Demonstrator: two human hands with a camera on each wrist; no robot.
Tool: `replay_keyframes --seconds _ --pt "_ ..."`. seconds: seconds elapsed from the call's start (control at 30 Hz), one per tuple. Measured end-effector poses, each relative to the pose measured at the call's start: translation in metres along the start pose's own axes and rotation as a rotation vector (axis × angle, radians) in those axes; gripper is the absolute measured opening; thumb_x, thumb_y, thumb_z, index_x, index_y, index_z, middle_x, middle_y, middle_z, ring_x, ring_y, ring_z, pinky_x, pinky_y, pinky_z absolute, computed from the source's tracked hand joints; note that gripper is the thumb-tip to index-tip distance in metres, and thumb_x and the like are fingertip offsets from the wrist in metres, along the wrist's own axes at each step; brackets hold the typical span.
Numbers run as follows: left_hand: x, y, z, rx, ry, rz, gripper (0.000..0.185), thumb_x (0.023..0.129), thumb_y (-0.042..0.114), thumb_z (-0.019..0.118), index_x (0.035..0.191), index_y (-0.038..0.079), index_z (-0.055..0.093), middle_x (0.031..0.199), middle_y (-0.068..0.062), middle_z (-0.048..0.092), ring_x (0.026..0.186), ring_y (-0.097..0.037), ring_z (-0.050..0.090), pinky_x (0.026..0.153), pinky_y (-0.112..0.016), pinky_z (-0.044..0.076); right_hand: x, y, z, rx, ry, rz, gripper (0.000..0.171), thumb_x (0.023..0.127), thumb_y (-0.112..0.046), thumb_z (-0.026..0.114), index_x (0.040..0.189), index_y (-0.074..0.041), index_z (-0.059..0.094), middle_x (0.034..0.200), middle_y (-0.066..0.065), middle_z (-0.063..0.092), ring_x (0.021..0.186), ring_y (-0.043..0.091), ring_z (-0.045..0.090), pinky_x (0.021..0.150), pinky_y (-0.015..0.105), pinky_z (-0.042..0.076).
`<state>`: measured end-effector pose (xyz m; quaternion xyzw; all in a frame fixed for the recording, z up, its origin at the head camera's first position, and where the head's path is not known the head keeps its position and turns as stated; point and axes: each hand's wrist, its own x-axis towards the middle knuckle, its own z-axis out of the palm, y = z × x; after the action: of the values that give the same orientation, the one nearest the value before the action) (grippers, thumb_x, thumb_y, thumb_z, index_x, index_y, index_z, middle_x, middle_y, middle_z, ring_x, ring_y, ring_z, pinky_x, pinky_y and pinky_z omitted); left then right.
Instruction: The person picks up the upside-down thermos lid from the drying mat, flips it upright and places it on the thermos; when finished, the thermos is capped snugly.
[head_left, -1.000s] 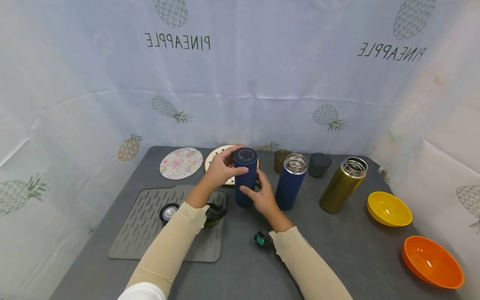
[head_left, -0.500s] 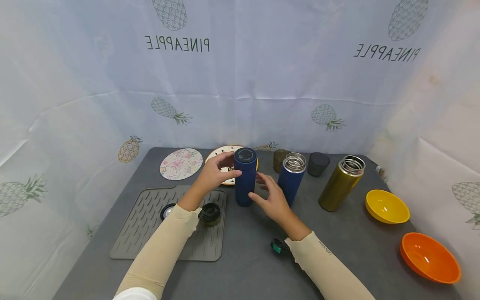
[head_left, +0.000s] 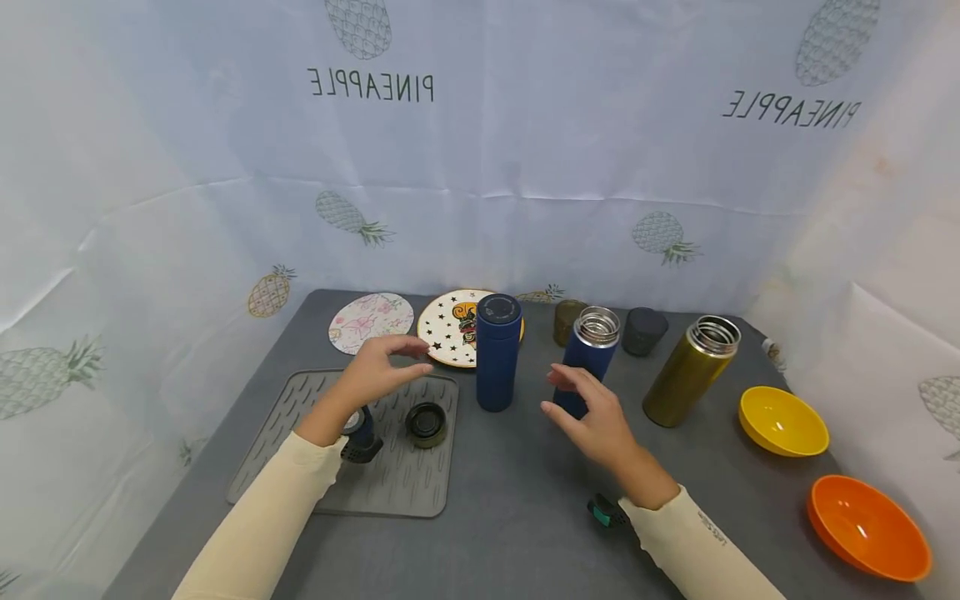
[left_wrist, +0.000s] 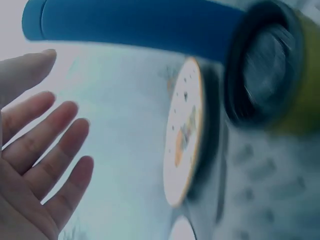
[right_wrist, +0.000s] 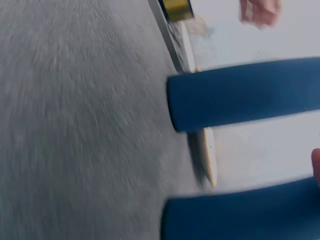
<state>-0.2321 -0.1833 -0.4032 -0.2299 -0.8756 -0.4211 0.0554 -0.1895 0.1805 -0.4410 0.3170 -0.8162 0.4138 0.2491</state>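
I see the capped blue bottle [head_left: 498, 352] standing unheld, left hand [head_left: 377, 372] and right hand [head_left: 594, 417] loosely spread beside it, two bottles uncapped.

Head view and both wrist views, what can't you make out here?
- Small dark piece on the drying mat, head view: partly hidden by the left hand's wrist.
- Open blue bottle, head view: lower body behind the right hand.
- Gold-rimmed lid, left wrist view: motion-blurred.
- Right wrist view: right hand cut off at the edge.

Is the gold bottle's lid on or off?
Off. The gold bottle stands upright with its silver threaded mouth bare and open at the top; no cap sits on it.
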Motion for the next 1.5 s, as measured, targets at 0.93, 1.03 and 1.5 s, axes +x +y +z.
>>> replay_keyframes --seconds 0.93,1.03,1.5 --pt "-0.081 -0.063 -0.023 0.438 -0.205 -0.116 0.078 0.071 0.044 0.085 0.132 0.003 0.058 0.131 -0.018 0.056 0.121 -0.040 0.050 0.096 -0.058 0.040 0.001 0.019 -0.039 0.258 0.293 0.355 0.064 0.082 0.010 0.071 0.137 0.014 0.039 0.125 0.031 0.048 0.112 0.038 0.049 0.094 0.048 0.042" --pt "-0.080 -0.063 -0.023 0.480 -0.227 -0.106 0.076 0.070 0.045 0.086 0.129 0.005 0.061 0.129 -0.017 0.057 0.119 -0.039 0.051 0.093 -0.057 0.042 0.004 0.024 -0.034 0.292 0.259 0.408 0.066 0.083 0.006 0.071 0.140 0.011 0.037 0.128 0.025 0.048 0.114 0.023 0.048 0.097 0.052 0.040" --pt "-0.076 -0.054 -0.027 0.535 -0.334 -0.103 0.066 0.065 0.023 0.088 0.125 0.014 0.064 0.120 -0.006 0.055 0.103 -0.026 0.055 0.075 -0.044 0.049 0.008 0.023 -0.022 0.308 0.203 0.521 0.070 0.084 -0.003 0.075 0.142 0.004 0.037 0.127 0.021 0.049 0.112 0.031 0.051 0.100 0.045 0.038"
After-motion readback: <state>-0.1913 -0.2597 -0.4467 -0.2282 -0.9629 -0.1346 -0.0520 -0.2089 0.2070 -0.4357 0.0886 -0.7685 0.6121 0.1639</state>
